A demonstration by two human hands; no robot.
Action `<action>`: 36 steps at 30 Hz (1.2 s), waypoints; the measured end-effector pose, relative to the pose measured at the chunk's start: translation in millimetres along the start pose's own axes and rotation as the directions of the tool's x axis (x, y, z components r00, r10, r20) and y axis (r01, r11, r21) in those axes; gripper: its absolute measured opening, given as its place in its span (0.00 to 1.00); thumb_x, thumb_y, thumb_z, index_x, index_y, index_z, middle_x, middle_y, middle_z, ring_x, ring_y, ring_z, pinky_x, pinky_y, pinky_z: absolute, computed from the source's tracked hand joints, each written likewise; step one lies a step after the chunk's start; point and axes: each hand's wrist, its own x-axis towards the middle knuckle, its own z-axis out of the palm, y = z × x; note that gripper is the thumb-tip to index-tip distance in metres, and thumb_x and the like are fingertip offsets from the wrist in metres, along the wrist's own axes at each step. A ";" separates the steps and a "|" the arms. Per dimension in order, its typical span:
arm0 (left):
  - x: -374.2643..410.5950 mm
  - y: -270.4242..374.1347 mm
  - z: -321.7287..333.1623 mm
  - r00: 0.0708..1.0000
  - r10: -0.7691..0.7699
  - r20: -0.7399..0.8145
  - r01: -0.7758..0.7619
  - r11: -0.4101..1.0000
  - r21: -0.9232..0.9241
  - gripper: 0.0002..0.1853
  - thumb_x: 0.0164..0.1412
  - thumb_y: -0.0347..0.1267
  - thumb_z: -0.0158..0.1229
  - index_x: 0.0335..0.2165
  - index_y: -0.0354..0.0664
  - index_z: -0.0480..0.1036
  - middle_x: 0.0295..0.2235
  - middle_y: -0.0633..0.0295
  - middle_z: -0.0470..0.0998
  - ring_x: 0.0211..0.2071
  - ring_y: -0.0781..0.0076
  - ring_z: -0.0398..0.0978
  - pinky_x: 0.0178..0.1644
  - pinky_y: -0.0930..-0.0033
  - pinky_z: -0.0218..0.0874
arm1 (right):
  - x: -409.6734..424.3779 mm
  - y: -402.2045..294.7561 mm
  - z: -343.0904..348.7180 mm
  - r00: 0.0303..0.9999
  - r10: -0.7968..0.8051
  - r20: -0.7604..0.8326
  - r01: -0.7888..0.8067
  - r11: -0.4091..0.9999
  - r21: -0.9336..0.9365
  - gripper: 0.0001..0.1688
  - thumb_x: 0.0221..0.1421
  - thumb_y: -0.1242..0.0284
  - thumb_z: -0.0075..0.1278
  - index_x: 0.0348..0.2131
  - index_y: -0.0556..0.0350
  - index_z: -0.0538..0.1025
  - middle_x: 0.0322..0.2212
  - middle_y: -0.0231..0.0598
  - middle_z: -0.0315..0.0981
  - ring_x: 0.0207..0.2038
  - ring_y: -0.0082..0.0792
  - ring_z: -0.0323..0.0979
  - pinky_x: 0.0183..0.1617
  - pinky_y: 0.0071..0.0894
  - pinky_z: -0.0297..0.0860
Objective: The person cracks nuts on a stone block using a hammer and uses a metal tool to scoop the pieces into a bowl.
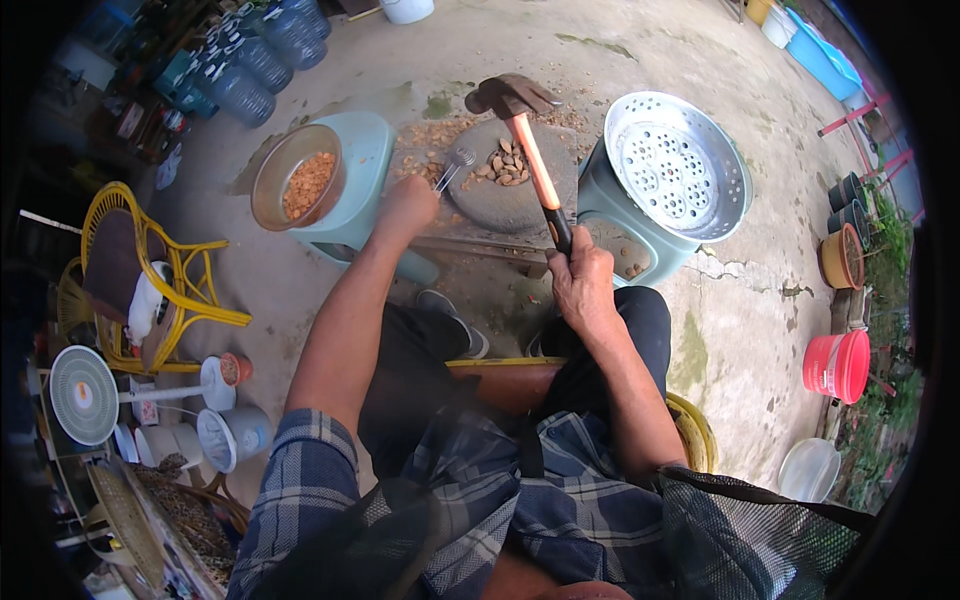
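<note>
My right hand point(583, 283) grips the black lower handle of a claw hammer point(537, 165), its head raised over a round stone slab point(487, 206). In my left hand point(407, 206) is a small metal wire tool point(454, 165) with a coiled end, held at the slab's left edge. Several brown nuts or fruit stones point(510, 161) lie heaped on the slab, partly behind the hammer handle. The slab rests on a low wooden board point(480, 241) strewn with shell bits. Left of it, a translucent brown bowl point(266, 187) holds orange-brown kernels point(309, 184).
The bowl stands on a pale green plastic stool point(367, 146). On another green stool point(660, 262) at right sits a perforated metal steamer pan point(675, 169). A yellow rattan chair point(191, 311) and a fan point(84, 395) are at left, a red bucket point(836, 366) at right.
</note>
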 end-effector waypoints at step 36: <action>-12.2 -39.7 -4.2 0.952 -0.297 0.076 0.214 0.468 -0.857 0.15 0.66 0.41 0.51 0.25 0.46 0.66 0.12 0.77 0.52 0.10 0.86 0.46 0.12 0.76 0.35 | -52.4 53.9 -54.0 0.852 0.486 0.194 -0.499 0.641 0.584 0.02 0.52 0.78 0.45 0.29 0.59 0.68 0.16 0.28 0.62 0.15 0.19 0.59 0.18 0.22 0.57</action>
